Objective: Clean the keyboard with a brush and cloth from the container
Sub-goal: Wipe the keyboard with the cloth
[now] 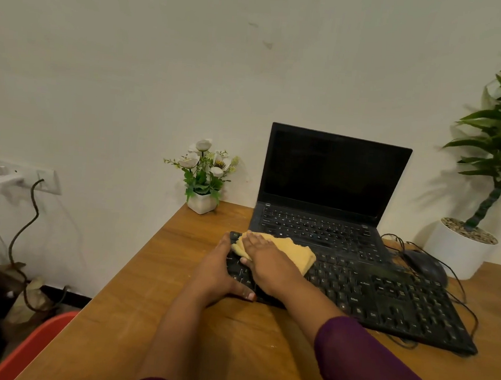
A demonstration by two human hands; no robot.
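A black keyboard (384, 296) lies at an angle on the wooden desk (151, 296), in front of a laptop. A folded yellow cloth (292, 250) rests on the keyboard's left end. My right hand (263, 259) lies flat on the cloth, pressing it onto the keys. My left hand (217, 271) grips the keyboard's left edge, thumb along the front. No brush and no container are clearly in view.
An open black laptop (327, 190) with a dark screen stands behind the keyboard. A mouse (426, 265) with cables lies to the right. A small flower pot (202, 201) sits at the back left, a large potted plant (460, 248) at the right. An orange object (36, 344) sits beside the desk's left edge.
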